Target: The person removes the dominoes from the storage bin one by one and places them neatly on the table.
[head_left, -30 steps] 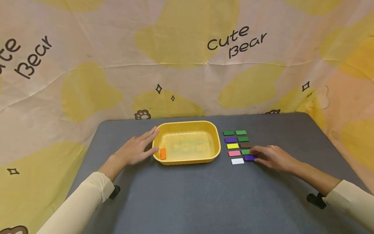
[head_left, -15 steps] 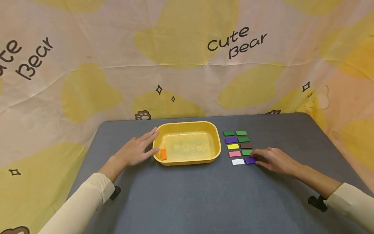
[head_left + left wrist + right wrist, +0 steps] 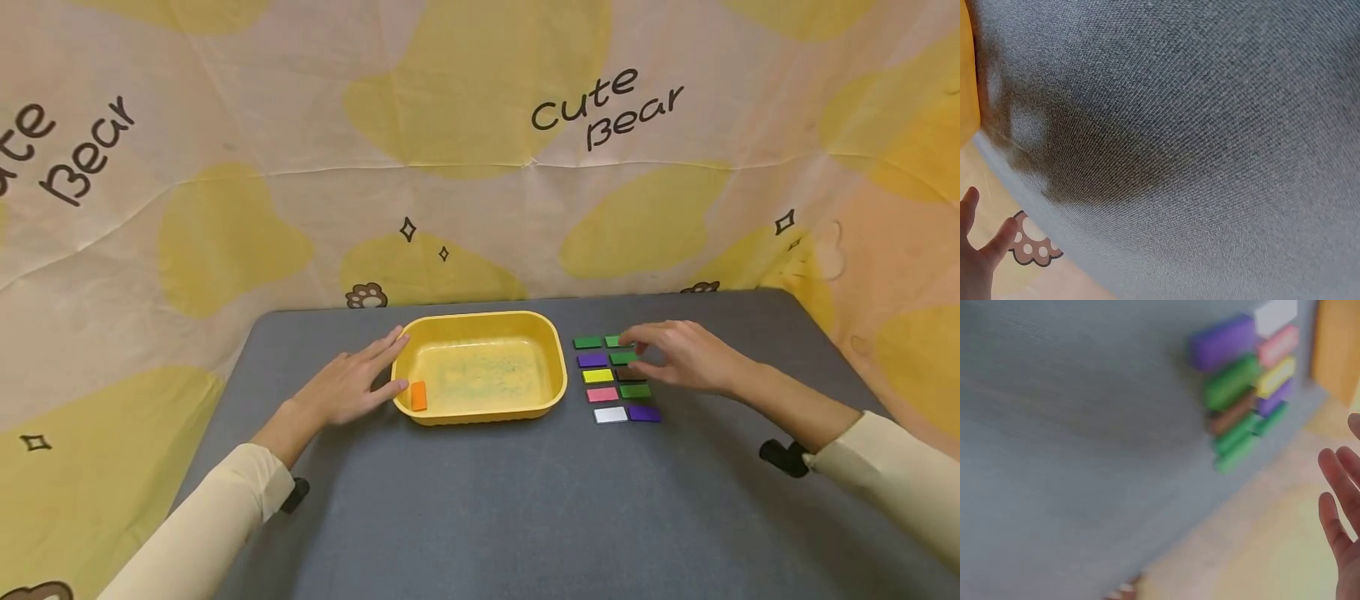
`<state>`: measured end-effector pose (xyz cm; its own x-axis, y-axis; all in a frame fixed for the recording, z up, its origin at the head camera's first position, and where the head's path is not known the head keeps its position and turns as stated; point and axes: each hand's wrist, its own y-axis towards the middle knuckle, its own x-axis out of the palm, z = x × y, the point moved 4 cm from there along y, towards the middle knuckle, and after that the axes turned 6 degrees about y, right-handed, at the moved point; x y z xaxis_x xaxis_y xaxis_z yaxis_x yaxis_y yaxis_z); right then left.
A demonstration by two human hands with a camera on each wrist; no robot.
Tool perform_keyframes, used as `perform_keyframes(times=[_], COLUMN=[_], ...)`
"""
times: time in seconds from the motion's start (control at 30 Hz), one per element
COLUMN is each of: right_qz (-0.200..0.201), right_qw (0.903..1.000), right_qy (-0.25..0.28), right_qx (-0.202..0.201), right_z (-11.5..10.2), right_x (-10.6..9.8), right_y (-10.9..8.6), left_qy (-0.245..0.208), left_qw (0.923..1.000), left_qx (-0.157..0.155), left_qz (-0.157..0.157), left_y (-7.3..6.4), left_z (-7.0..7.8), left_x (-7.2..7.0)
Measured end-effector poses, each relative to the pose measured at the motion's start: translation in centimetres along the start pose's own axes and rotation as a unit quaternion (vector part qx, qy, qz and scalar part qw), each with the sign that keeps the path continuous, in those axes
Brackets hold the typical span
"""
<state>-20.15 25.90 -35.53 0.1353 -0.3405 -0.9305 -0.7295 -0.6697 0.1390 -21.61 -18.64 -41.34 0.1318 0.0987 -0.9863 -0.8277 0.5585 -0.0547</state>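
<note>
My left hand [image 3: 345, 383] touches the left rim of a yellow plastic tray [image 3: 480, 414] with straight, spread fingers. An orange domino-like block [image 3: 418, 396] lies in the tray's front left corner. My right hand [image 3: 686, 354] is over the right column of coloured blocks, thumb and forefinger apart, with nothing held. Its fingers overlap the light green block [image 3: 612, 341] and the brown block [image 3: 630, 375] in the head view. At the near end of the two columns lie a purple block [image 3: 643, 413] and a white block [image 3: 611, 415]; the right wrist view shows the columns blurred.
The left column also has a pink block [image 3: 602, 394], a yellow block [image 3: 597, 376], another purple block [image 3: 592, 360] and a dark green block [image 3: 587, 342]. A patterned cloth [image 3: 480, 225] hangs behind the grey table [image 3: 480, 508].
My right hand has left the near purple block, which slid slightly towards me, and moved up to the far end of the columns. The left hand and tray stay put.
</note>
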Motion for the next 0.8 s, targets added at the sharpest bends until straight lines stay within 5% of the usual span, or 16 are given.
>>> perform_keyframes(times=[0.23, 0.53, 0.8], right_qz=[-0.028, -0.057, -0.085], right_qw=[0.9991, 0.9946, 0.9902], right_qy=[0.02, 0.042, 0.097], right_qx=[-0.027, -0.075, -0.055], right_z=[-2.4, -5.7, -7.6], right_x=[-0.6, 1.5, 4.0], right_y=[6.2, 11.7, 15.4], left_qy=[0.001, 0.001, 0.0], left_qw=[1.0, 1.0, 0.9999], left_qx=[0.0, 0.008, 0.012], left_qz=[0.0, 0.005, 0.009], left_y=[0.1, 0.2, 0.3], left_z=[-0.1, -0.1, -0.3], left_x=[0.2, 0.3, 0.3])
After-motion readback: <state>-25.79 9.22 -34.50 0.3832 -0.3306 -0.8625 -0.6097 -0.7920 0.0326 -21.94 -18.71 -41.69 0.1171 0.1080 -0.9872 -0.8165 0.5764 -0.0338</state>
